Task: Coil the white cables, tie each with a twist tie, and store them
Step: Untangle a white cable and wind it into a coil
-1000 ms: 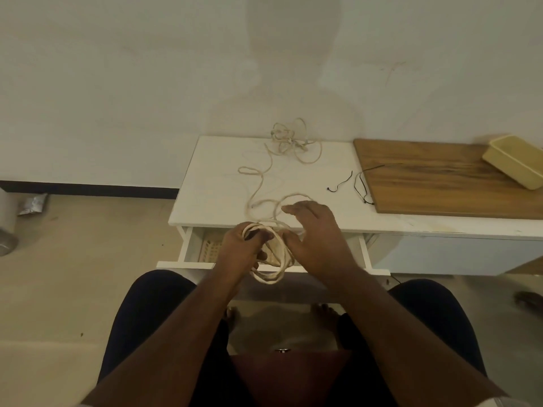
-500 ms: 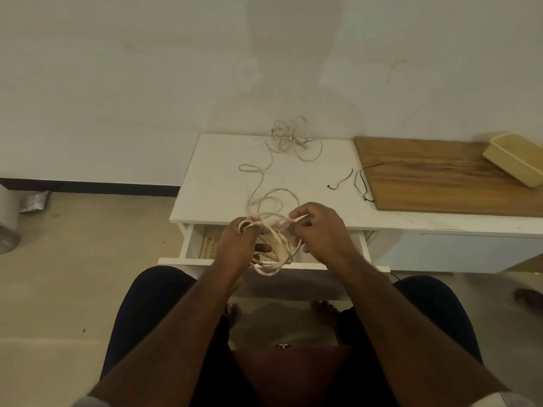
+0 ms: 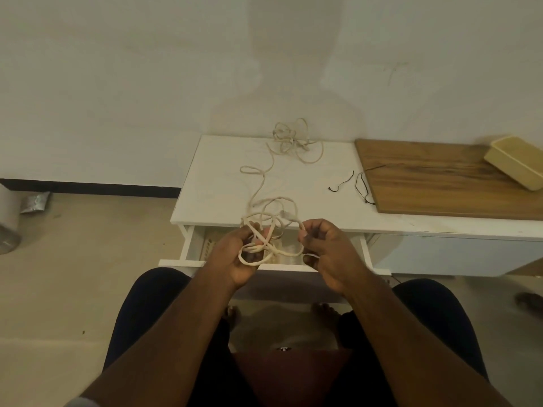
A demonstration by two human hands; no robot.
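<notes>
My left hand (image 3: 235, 257) grips several loose loops of a white cable (image 3: 266, 248) over the open drawer (image 3: 194, 245). My right hand (image 3: 326, 251) pinches a strand of the same cable near its plug end, a little to the right. The cable's free length runs back across the white table (image 3: 214, 183) to a tangled heap of white cable (image 3: 293, 141) by the wall. Two black twist ties (image 3: 340, 185) (image 3: 363, 186) lie on the table near the wooden board's left edge.
A wooden board (image 3: 440, 180) covers the right part of the table and carries a yellow tray (image 3: 517, 164) at its far right. Inside the drawer, pale items show beside my left hand. My knees sit below the drawer front.
My hands have drawn apart: the right hand moved right, pulling a strand out of the loops, and the bundle in the left hand has loosened and spread.
</notes>
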